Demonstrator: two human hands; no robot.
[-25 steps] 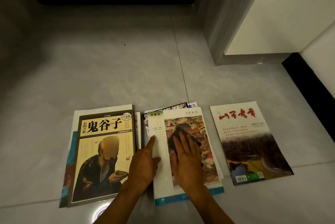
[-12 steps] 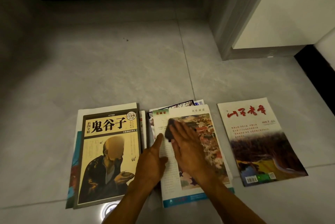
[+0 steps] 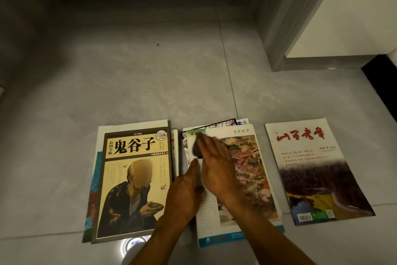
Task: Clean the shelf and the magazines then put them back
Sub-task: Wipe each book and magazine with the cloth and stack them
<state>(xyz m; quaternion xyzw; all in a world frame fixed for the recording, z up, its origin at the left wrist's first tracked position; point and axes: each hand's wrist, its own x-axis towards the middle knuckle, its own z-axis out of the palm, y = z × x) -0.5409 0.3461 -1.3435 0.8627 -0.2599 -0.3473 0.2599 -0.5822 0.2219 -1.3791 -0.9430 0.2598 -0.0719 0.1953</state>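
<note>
Here, in the head view, the right hand (image 3: 217, 164) lies flat with straight fingers and presses a dark cloth (image 3: 196, 146) on the top magazine (image 3: 247, 179) of the middle pile. The left hand (image 3: 184, 194) rests open on this magazine's left edge. A yellow book (image 3: 133, 179) lies left of the hands, a red-titled magazine (image 3: 311, 168) right, all on the floor (image 3: 150, 82).

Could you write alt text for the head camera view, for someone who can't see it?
A person's right hand presses a dark cloth on the top magazine of a middle pile, while the left hand rests on its edge. A book lies left, a red-titled magazine right, on the floor.
</note>
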